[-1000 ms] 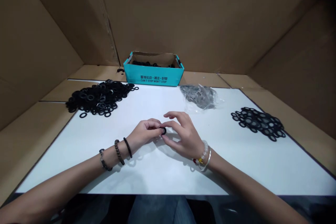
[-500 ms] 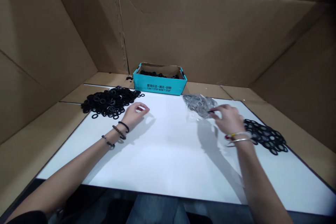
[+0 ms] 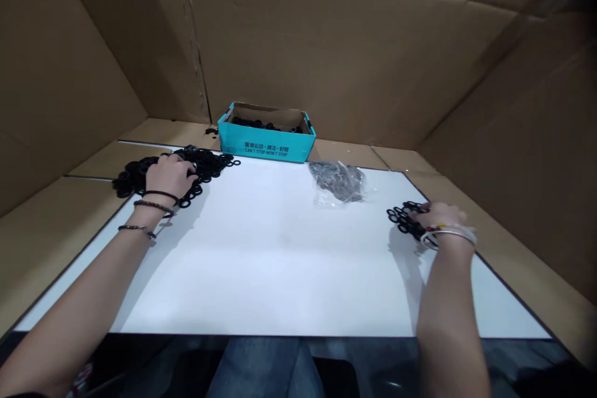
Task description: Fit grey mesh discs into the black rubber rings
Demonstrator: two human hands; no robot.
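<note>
Rings [image 3: 212, 163], black and heaped loosely, lie at the far left of the white work surface [image 3: 289, 261], some single ones at the pile's right-hand end. My left hand [image 3: 170, 175] rests on this heap, palm down, fingers curled forward among the pieces, thumb out to the right. Fingertips hidden; I cannot tell whether they pinch a ring. Three dark bracelets [image 3: 157, 205] circle that wrist and forearm. My right hand [image 3: 441, 214] is over a smaller, flatter ring cluster [image 3: 405, 219] near the right edge, covering its right part. That hand is blurred and its fingertips are masked, so whether it is spread, pressed together or pinching I cannot tell. A silver bangle [image 3: 457, 231] sits on the right wrist. Between the two groups, nearer the right one, lies a clear plastic bag [image 3: 339, 181] with grey contents. Behind, at the far edge, stands an open turquoise box [image 3: 265, 143], more black rings inside, lettering on its front. Cardboard walls [image 3: 326, 62] enclose the back and sides.
</note>
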